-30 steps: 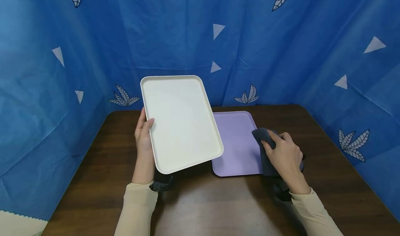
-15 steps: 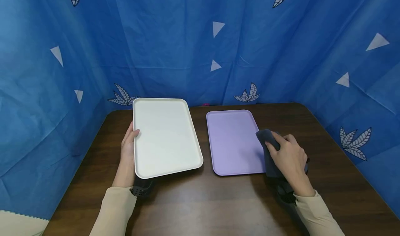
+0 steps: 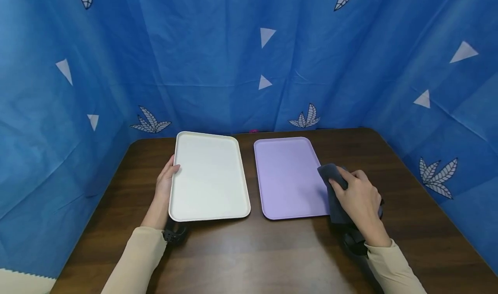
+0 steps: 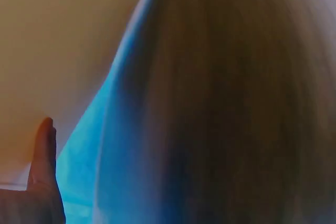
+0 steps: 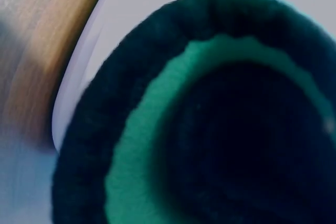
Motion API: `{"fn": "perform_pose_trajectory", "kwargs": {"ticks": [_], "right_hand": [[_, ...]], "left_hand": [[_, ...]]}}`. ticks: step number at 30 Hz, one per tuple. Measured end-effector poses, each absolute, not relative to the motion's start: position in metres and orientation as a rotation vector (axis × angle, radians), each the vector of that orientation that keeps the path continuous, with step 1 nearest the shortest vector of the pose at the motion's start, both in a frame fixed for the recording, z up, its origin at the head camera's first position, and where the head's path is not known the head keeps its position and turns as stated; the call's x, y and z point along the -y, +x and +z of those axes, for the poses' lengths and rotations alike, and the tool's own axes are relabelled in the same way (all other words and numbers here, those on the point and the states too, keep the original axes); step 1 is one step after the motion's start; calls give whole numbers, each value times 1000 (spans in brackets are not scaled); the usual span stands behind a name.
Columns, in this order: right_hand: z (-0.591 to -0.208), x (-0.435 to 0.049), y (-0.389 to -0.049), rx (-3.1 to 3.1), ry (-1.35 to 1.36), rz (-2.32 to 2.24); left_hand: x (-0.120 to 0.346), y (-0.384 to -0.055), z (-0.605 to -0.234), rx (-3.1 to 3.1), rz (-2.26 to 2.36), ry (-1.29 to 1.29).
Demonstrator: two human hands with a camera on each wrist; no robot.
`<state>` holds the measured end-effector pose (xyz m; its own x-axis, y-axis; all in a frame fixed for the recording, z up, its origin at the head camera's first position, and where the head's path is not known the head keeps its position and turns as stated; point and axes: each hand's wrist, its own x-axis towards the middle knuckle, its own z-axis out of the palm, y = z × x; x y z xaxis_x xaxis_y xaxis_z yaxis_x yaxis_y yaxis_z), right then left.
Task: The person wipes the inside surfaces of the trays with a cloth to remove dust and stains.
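Note:
A cream-white rectangular tray lies low over the left half of the table in the head view. My left hand holds its left edge, thumb over the rim and the other fingers mostly hidden behind it. The left wrist view shows the thumb against the tray's pale surface. To the right, a lilac tray rests on the table. My right hand grips a dark grey cloth at that tray's right edge. Up close in the right wrist view, the folded cloth covers most of the picture.
The dark brown wooden table extends in front of and beside both trays. A blue curtain with leaf and triangle prints encloses the back and sides. Dark straps circle the wrists.
My left hand has lowered the white tray and brought it left, clear of the lilac tray it overlapped before; its tilt has straightened. The right hand and cloth have barely moved.

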<state>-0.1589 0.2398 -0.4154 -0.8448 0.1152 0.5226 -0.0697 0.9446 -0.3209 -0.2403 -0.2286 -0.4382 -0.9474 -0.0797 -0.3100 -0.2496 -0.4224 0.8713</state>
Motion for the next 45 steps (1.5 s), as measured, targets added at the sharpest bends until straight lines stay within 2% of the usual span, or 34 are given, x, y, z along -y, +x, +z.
{"fn": "perform_pose_trajectory", "kwargs": {"ticks": [13, 21, 30, 39, 45], "right_hand": [[-420, -243, -159, 2519, -20, 412], [-417, -251, -165, 2545, -38, 437], [-421, -271, -189, 2701, -60, 468], [-433, -284, -212, 2820, -116, 497], [-441, -289, -219, 2854, -161, 461]], "left_hand": [[258, -251, -465, -1982, 2070, -276], [256, -249, -466, -2089, 2089, -213], [261, -242, -460, -2099, 2180, -175], [258, -230, -449, -2119, 2257, -220], [256, -224, -448, -2254, 2136, -268]]}}
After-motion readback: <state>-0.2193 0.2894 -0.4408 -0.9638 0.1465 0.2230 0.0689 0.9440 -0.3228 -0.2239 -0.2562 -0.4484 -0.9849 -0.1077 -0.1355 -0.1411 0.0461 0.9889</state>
